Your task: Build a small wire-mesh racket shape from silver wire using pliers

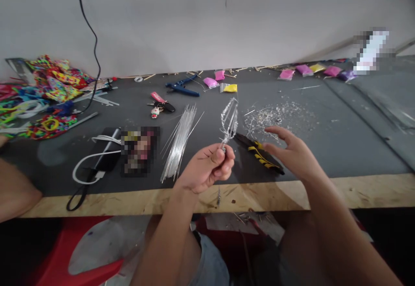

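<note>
Pinched in my left hand [209, 165] is a wire figure [229, 117], a small silvery frame of bent and twisted wire held upright by its coiled lower end. My right hand [292, 150] hangs with fingers apart just over the pliers [266, 158], which have black and yellow handles and lie on the table; whether a fingertip touches them I cannot tell. A bundle of straight metal wires [180, 145] lies left of my left hand. Beyond the pliers spreads a heap of short wire clippings [279, 117].
Blue cutters [182, 88], keys [160, 104] and small coloured packets [210, 82] lie toward the wall. A power bank with a white cable [105, 156] is at left, near colourful balloons and strips [55, 83]. Another person's arm [16, 191] rests at the left edge.
</note>
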